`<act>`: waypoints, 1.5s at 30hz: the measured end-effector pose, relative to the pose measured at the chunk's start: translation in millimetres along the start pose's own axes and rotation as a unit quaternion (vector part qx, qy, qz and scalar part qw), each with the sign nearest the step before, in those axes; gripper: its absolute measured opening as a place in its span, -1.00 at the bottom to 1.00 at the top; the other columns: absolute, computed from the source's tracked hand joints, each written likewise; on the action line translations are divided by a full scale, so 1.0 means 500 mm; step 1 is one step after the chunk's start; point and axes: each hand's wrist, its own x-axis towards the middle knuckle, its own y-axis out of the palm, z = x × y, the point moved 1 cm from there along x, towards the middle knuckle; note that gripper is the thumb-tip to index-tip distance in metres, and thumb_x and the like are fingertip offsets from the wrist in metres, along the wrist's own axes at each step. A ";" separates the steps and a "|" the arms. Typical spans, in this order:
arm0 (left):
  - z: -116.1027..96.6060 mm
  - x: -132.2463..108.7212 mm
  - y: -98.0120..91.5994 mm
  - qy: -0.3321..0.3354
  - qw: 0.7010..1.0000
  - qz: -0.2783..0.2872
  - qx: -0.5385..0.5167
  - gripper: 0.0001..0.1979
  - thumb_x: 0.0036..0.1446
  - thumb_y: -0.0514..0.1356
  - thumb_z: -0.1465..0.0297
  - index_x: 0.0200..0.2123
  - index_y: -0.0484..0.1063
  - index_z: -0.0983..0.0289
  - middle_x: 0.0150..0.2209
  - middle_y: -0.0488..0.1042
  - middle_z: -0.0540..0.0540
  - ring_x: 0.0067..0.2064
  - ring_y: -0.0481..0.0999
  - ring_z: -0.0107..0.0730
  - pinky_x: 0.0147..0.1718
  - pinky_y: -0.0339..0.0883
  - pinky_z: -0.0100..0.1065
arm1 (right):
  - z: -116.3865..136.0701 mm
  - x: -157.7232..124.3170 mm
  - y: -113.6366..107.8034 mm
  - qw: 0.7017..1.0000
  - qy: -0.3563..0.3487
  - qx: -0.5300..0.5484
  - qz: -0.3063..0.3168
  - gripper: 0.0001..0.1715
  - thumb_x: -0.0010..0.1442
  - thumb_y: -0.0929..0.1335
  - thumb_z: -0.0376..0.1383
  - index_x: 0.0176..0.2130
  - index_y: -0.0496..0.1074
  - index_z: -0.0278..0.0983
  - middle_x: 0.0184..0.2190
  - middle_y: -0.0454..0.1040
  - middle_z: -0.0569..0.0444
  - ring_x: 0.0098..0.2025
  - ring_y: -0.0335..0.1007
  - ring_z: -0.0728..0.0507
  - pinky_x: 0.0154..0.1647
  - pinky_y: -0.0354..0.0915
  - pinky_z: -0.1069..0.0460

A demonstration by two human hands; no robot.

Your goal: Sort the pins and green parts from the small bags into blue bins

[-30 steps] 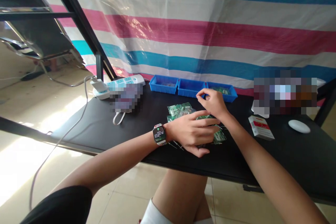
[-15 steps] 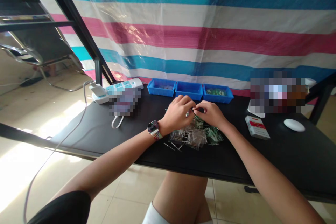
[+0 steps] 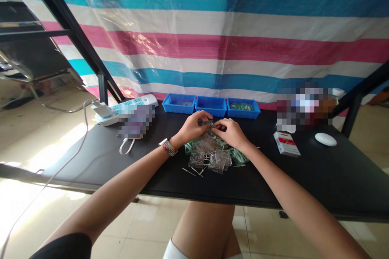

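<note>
Close together above the pile, my left hand (image 3: pixel 193 127) and my right hand (image 3: pixel 231 133) have their fingers bent inward around a small clear plastic bag (image 3: pixel 208 123) with something green in it. Fingers of both hands appear closed on its edges, though the exact grip is partly hidden. Below them lies a heap of small clear bags (image 3: pixel 220 160), some with brownish thin pieces inside. Bags with green contents (image 3: pixel 238 157) sit at the heap's right. Several loose thin metal pins, perhaps rivets (image 3: pixel 197 171), lie at its near left.
Three blue trays stand in a row behind: the left tray (image 3: pixel 179 108) and right tray (image 3: pixel 244 114) hold small bags, beside the middle tray (image 3: pixel 210 112). Left are a power strip (image 3: pixel 133 107) and cable; right, a cigarette box (image 3: pixel 286 144) and white oval object (image 3: pixel 325 139).
My hands have moved apart slightly, and the small green-filled bag now shows between them. My view has shifted a little to the right.
</note>
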 end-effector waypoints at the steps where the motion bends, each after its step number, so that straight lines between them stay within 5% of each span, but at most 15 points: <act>1: -0.002 0.002 -0.001 -0.010 0.999 0.002 -0.035 -0.72 0.06 0.33 0.42 -0.11 0.58 0.25 -0.24 0.57 0.08 -0.18 0.56 -0.29 -0.14 0.43 -0.29 | 0.000 0.000 0.002 1.000 0.006 0.008 -0.008 -0.92 0.21 0.53 -0.27 -0.25 0.63 -0.23 -0.30 0.65 0.02 -0.22 0.49 -0.17 -0.15 0.34 -0.04; 7: -0.013 0.012 -0.010 -0.071 0.978 -0.003 -0.194 -0.78 0.08 0.40 0.27 -0.27 0.60 0.31 -0.38 0.56 0.07 -0.33 0.53 -0.36 -0.33 0.36 -0.38 | 0.002 0.004 0.002 0.998 0.032 0.034 -0.030 -0.90 0.17 0.50 -0.41 -0.26 0.64 -0.24 -0.37 0.65 0.05 -0.29 0.54 -0.14 -0.18 0.38 -0.01; 12: -0.015 0.014 -0.022 -0.060 0.970 -0.098 -0.215 -0.75 0.10 0.42 0.26 -0.23 0.57 0.30 -0.37 0.50 0.02 -0.34 0.46 -0.44 -0.29 0.37 -0.40 | 0.008 0.003 -0.007 0.998 0.039 0.037 -0.028 -0.70 0.11 0.43 -0.49 -0.17 0.68 -0.25 -0.42 0.62 0.09 -0.33 0.50 -0.12 -0.18 0.37 0.00; 18: 0.002 0.018 -0.030 -0.105 0.942 -0.171 -0.268 -0.71 0.05 0.45 0.27 -0.18 0.58 0.26 -0.31 0.47 -0.01 -0.36 0.41 -0.50 -0.39 0.32 -0.46 | 0.028 -0.001 -0.028 0.998 -0.007 -0.038 -0.043 -0.72 0.21 0.45 -0.29 -0.09 0.70 -0.27 -0.34 0.63 -0.03 -0.15 0.45 -0.26 0.02 0.36 -0.16; 22: 0.002 0.016 -0.019 -0.125 0.929 -0.154 -0.313 -0.67 0.02 0.48 0.25 -0.15 0.62 0.25 -0.30 0.49 0.00 -0.40 0.38 -0.54 -0.44 0.27 -0.47 | 0.035 0.002 -0.025 0.994 0.014 0.089 -0.066 -0.63 0.28 0.45 -0.13 0.01 0.63 -0.24 -0.19 0.67 -0.04 -0.08 0.52 -0.27 0.06 0.37 -0.16; 27: -0.022 0.009 -0.008 -0.117 0.939 -0.098 -0.309 -0.68 0.07 0.49 0.17 -0.27 0.59 0.28 -0.35 0.52 0.02 -0.39 0.43 -0.49 -0.39 0.32 -0.42 | 0.038 0.005 -0.015 0.966 0.061 0.244 -0.055 -0.76 0.29 0.41 -0.10 -0.23 0.55 -0.22 -0.36 0.61 0.04 -0.30 0.54 -0.18 -0.23 0.41 -0.04; 34: -0.044 0.004 -0.017 -0.103 0.970 -0.045 -0.215 -0.45 0.20 0.35 -0.07 -0.55 0.40 0.26 -0.61 0.38 0.00 -0.53 0.33 -0.46 -0.48 0.24 -0.39 | 0.051 -0.007 -0.035 0.985 -0.032 0.094 -0.144 -0.76 0.38 0.34 -0.22 -0.20 0.61 -0.19 -0.29 0.60 -0.01 -0.30 0.51 -0.17 -0.14 0.46 -0.06; 37: -0.042 0.003 -0.015 -0.123 0.964 0.019 -0.236 -0.33 0.30 0.14 -0.19 -0.54 0.50 0.27 -0.55 0.52 0.14 -0.47 0.49 -0.32 -0.39 0.39 -0.30 | 0.048 -0.015 -0.038 0.988 -0.083 0.017 -0.131 -0.68 0.45 0.30 -0.24 -0.04 0.66 -0.13 -0.19 0.60 -0.05 -0.15 0.54 -0.20 0.02 0.45 -0.08; 41: -0.041 0.004 -0.012 -0.110 0.968 0.041 -0.222 -0.50 0.18 0.35 -0.07 -0.37 0.62 0.30 -0.39 0.65 0.16 -0.33 0.60 -0.24 -0.26 0.48 -0.29 | 0.038 -0.015 -0.032 0.988 -0.100 -0.005 -0.113 -0.61 0.43 0.31 -0.34 0.04 0.67 -0.05 -0.07 0.57 -0.06 0.01 0.51 -0.22 0.11 0.45 -0.12; 45: -0.037 0.006 -0.011 -0.114 0.962 0.021 -0.247 -0.57 0.06 0.47 0.05 -0.24 0.63 0.30 -0.33 0.67 0.11 -0.33 0.62 -0.27 -0.25 0.51 -0.29 | 0.037 -0.005 -0.027 0.976 -0.056 0.130 -0.165 -0.62 0.38 0.30 -0.34 0.01 0.67 -0.10 0.04 0.53 -0.08 0.05 0.53 -0.23 0.14 0.50 -0.18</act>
